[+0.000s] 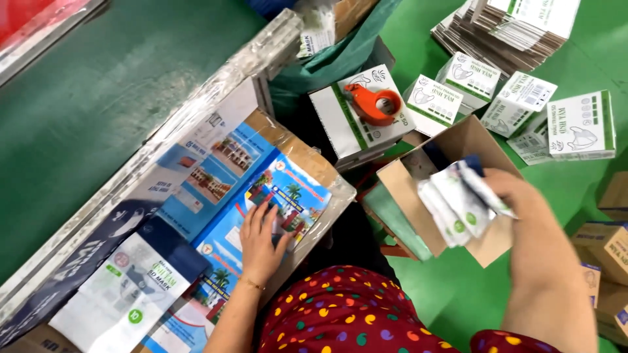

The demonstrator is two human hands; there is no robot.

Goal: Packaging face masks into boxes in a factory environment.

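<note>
White sachets (458, 208), a small bunch of them with green marks, sit in the right hand (523, 196), whose grip is closed around their upper ends. The bunch hangs over the mouth of an open brown box (428, 196), which stands tilted just in front of the person's lap, its flaps spread and its inside partly hidden by the sachets.

The left hand (261, 242) lies flat, palm down, fingers spread, on a blue printed sheet (288, 189) that covers the surface (307, 160); its grip is wide and holds nothing. Near that hand, lower left, a white and dark blue pouch (124, 294) lies on the same sheet. A long foil-wrapped strip (196, 111) runs along the far edge of the surface, with green floor (85, 98) beyond it.

Past the brown box, an orange tape dispenser (373, 104) rests on top of a white carton (356, 124) with a green stripe. More white and green cartons (517, 98) lie scattered on the green floor to the right, some on their sides, and a stack of flat folded cartons (510, 29) sits behind them. Brown boxes (605, 245) stand at the right edge. The person wears a red garment (340, 314) with coloured spots.
</note>
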